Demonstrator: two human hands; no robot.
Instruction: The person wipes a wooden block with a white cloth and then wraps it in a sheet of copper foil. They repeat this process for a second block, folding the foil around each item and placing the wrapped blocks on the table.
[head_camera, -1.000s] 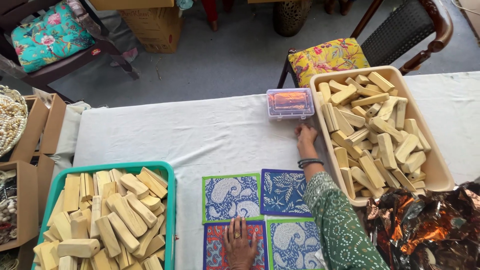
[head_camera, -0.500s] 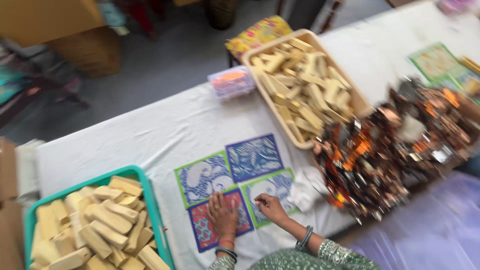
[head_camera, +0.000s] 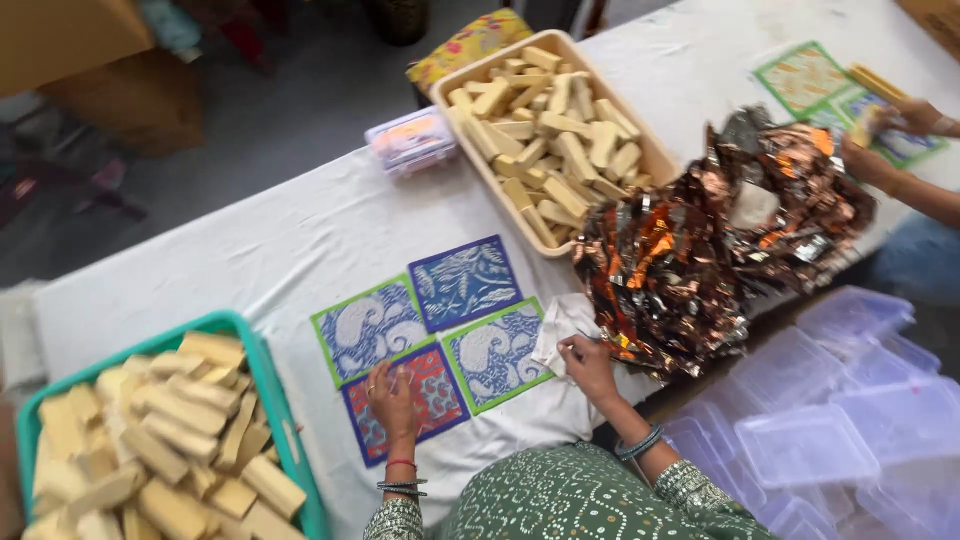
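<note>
Several square patterned cards (head_camera: 430, 330) lie side by side on the white tablecloth (head_camera: 300, 240) in front of me. My left hand (head_camera: 392, 396) rests flat on the red and blue card (head_camera: 440, 395), fingers spread. My right hand (head_camera: 590, 365) pinches the edge of a thin white paper sheet (head_camera: 560, 330) lying beside the blue and green card (head_camera: 495, 350), right next to a heap of shiny copper foil wrappers (head_camera: 700, 250).
A teal crate (head_camera: 275, 400) of tan bars stands at the left, a beige tray (head_camera: 455, 85) of tan bars at the back. A small lidded plastic box (head_camera: 412, 140) sits beside it. Clear plastic boxes (head_camera: 810, 440) pile at the right. Another person's hands (head_camera: 880, 150) hold cards far right.
My right hand came back from the beige tray to the white paper near the foil heap. The view swung right, showing the foil, clear boxes and another person's hands.
</note>
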